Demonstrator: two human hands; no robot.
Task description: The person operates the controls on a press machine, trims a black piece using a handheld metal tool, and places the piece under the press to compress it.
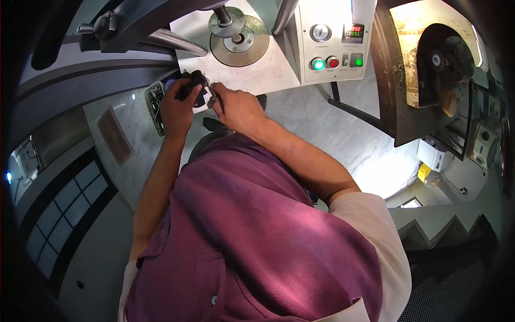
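Observation:
My left hand (pixel 178 110) is closed, thumb and fingers pinching a small black object (pixel 198 80) whose kind I cannot make out. Close beside it on the right, my right hand (pixel 238 109) has its fingers bent round a thin, greyish metal piece (pixel 212 96), partly hidden by the fingers. Both hands meet at the front left corner of a white machine table (pixel 263 75). On that table, behind the hands, a round metal plate (pixel 252 56) lies beneath a threaded spindle (pixel 222 16) with a disc on it.
Right of the spindle stands a control box (pixel 338 48) with a gauge, a lit display and buttons. A tray of metal parts (pixel 154 107) sits left of my left hand. Dark machine housing (pixel 386 80) rises at the right. Metal posts (pixel 284 16) flank the plate.

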